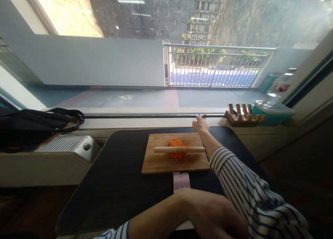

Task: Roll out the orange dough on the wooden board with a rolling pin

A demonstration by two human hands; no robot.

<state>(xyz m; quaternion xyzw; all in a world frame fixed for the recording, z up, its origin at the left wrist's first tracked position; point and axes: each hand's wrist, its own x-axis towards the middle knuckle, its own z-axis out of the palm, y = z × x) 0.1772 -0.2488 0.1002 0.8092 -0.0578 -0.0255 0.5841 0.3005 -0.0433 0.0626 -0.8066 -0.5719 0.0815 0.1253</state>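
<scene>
My right hand [201, 124] is stretched out to the window sill beyond the table, its fingers closed around a small thing with white and dark parts that I cannot make out. Close to the camera, my left hand [215, 211] hangs over the near part of the table with its back up; its fingers are in shadow and mostly hidden. Between the hands lies a wooden board [153, 162]. Flattened orange dough [177, 156] rests on it, and a wooden rolling pin [192, 149] lies crosswise over the dough.
Below the board, a pale strip with timer digits [181, 181] lies on the black table [109, 183], partly behind my left arm. On the sill stand a wooden rack [241, 119], a teal container [275, 114] and a clear bottle [278, 89]. A black bag [31, 128] lies left.
</scene>
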